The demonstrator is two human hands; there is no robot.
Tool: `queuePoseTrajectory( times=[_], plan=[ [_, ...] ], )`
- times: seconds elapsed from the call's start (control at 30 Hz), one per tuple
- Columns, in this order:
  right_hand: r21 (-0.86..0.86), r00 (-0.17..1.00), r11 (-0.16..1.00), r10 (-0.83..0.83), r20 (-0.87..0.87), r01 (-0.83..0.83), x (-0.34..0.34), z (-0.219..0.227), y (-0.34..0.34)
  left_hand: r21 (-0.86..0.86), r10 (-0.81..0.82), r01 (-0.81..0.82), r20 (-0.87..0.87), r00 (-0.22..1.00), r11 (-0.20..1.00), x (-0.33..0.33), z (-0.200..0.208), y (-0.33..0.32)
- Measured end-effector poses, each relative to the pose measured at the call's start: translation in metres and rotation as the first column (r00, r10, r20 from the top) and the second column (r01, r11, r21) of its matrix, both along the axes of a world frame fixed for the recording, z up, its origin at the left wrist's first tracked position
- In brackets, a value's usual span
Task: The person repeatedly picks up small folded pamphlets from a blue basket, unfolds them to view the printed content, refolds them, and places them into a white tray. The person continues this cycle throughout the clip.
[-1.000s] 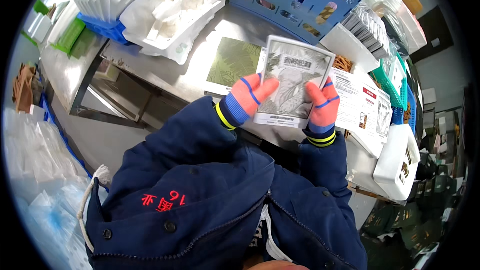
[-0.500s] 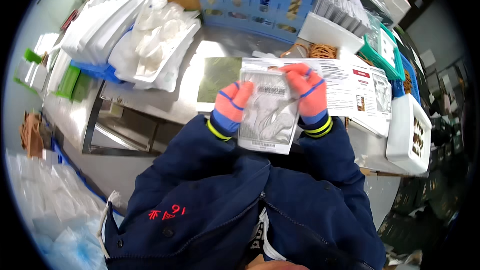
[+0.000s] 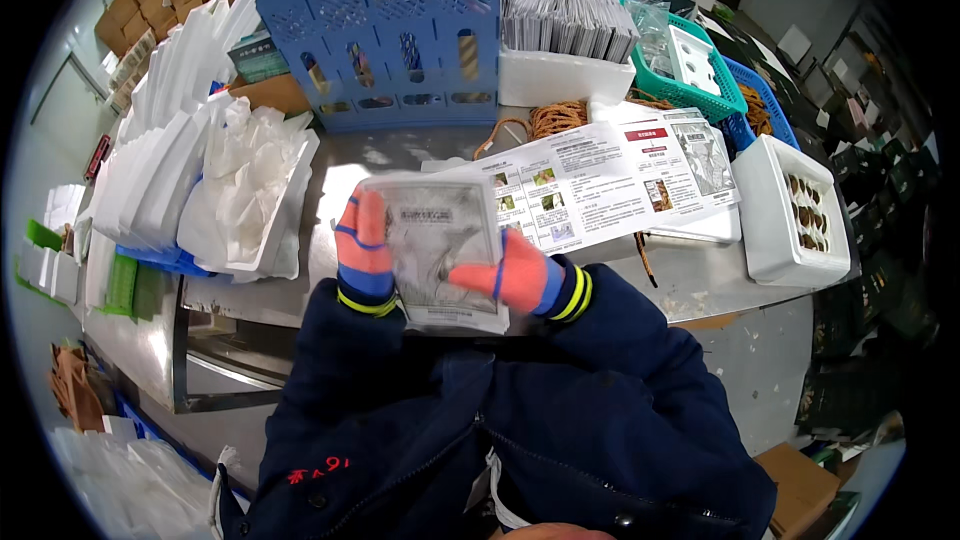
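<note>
Between my hands, above the table's front edge, is a flat rectangular packet [image 3: 420, 260] with a grey, blurry printed front and a pale see-through rim. My left hand [image 3: 365, 248] grips its left side, the thumb and fingers pressed along that edge. On the lower right side my right hand [image 3: 515, 277] holds on too, its thumb lying across the printed face and its other fingers mostly hidden. Both hands wear orange and blue striped gloves. Just beyond the packet a printed leaflet [image 3: 590, 175] lies spread out, partly covered by it.
A blue plastic crate [image 3: 385, 110] stands at the back, beside a white foam box of cards [image 3: 565, 75]. Brown rope [image 3: 558, 120] lies behind the leaflet. White foam trays [image 3: 150, 180] are stacked left. A foam box with round brown items [image 3: 790, 230] sits right.
The packet has moved left in the view. My right hand has gone from its upper right edge to its lower right side, thumb on the face. The whole view has shifted.
</note>
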State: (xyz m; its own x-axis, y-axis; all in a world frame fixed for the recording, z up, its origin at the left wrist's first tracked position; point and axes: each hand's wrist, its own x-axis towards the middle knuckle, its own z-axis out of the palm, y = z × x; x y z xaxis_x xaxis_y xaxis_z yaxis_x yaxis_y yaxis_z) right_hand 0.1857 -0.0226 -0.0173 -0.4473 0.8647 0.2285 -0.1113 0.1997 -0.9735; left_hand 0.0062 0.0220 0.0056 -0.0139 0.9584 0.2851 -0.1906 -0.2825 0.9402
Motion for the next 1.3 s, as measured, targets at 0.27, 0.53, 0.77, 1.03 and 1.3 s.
queuePoseTrajectory(
  times=[0.27,0.53,0.77,1.03,1.3],
  plan=[
    [-0.061,0.969,0.987,-0.16,-0.188,0.151,0.019,0.023,0.001,-0.05,-0.169,0.168,-0.032,0.985,0.985,0.027,-0.011,-0.007],
    [-0.409,0.991,0.912,0.068,0.116,-0.014,0.086,0.05,-0.007,-0.081,-0.389,0.381,-0.116,0.914,0.921,0.05,-0.044,0.015],
    [0.199,0.37,0.361,-0.929,-0.006,0.911,0.267,0.087,0.11,-0.172,-0.564,0.541,-0.133,0.815,0.823,0.061,-0.056,0.032],
    [0.113,0.38,0.405,-0.904,0.197,0.907,0.3,0.054,0.229,-0.294,-0.618,0.582,-0.036,0.786,0.758,0.058,-0.054,0.033],
    [0.103,0.353,0.441,-0.819,0.452,0.892,0.297,0.053,0.248,-0.361,-0.654,0.621,0.04,0.755,0.696,0.059,-0.048,0.031]
  ],
)
